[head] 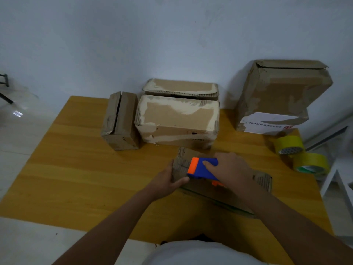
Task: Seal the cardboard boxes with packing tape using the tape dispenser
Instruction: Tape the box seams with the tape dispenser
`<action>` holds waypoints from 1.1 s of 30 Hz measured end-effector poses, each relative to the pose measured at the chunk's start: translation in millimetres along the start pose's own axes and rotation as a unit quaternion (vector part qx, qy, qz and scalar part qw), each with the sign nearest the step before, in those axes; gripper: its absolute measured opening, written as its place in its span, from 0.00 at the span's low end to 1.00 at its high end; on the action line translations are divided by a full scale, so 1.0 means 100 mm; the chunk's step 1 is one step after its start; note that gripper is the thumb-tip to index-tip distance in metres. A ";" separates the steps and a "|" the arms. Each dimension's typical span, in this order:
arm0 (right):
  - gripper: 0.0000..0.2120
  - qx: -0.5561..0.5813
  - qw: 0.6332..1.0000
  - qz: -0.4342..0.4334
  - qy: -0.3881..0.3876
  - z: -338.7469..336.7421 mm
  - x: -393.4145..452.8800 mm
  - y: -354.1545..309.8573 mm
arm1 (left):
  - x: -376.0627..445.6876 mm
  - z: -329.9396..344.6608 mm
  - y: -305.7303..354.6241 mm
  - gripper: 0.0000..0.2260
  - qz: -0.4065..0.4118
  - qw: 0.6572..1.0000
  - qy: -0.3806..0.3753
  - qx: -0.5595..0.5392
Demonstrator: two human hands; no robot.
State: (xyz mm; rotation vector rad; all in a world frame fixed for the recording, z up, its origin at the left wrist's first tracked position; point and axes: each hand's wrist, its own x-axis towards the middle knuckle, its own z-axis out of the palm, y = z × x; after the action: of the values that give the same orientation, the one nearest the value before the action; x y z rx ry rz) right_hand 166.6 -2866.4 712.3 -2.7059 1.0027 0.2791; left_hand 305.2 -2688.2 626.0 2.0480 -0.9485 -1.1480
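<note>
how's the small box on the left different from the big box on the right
The small box is narrow, with a split gaping along its top; the big box is much larger and leans against the wall. The big box carries a white label, the small box none that shows. Both are worn brown cardboard resting on the table.

The left side of the worktop [63, 169] is bare wood, so a hand can pass there. Three boxes block the far edge: a small box [120, 121], a wide box [177, 119], a tall box [280, 96]. Two tape rolls [299, 152] sit by the right edge.
</note>
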 end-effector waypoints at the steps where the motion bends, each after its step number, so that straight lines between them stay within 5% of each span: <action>1: 0.19 -0.001 1.000 -0.001 0.000 0.00 0.00 0.00 | 0.01 -0.05 0.00 0.50 -0.004 0.999 -0.024 0.029; 4: 0.19 -0.005 1.000 0.000 -0.003 0.00 0.01 0.00 | 0.06 -0.15 0.01 0.57 0.013 0.977 -0.034 0.208; 8: 0.19 -0.007 1.000 0.007 -0.007 0.00 0.02 0.00 | 0.20 -0.22 0.13 0.56 0.172 0.892 -0.011 0.418; 14: 0.29 -0.020 0.998 0.004 -0.056 -0.05 0.07 0.02 | 0.31 -0.26 0.09 0.55 0.175 0.870 -0.044 0.458; 18: 0.21 -0.031 0.994 -0.020 -0.106 -0.14 0.11 0.05 | 0.36 -0.28 0.15 0.56 0.197 0.822 -0.022 0.535; 33: 0.18 0.035 0.991 -0.054 -0.115 -0.25 0.01 0.28 | 0.37 -0.31 0.14 0.56 0.208 0.839 -0.011 0.502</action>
State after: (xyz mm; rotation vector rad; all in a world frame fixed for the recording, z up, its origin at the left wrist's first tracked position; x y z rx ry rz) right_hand 151.0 -2895.2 731.4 -2.5807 0.7835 0.5103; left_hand 342.4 -2721.3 634.1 2.3346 -2.2088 -0.4212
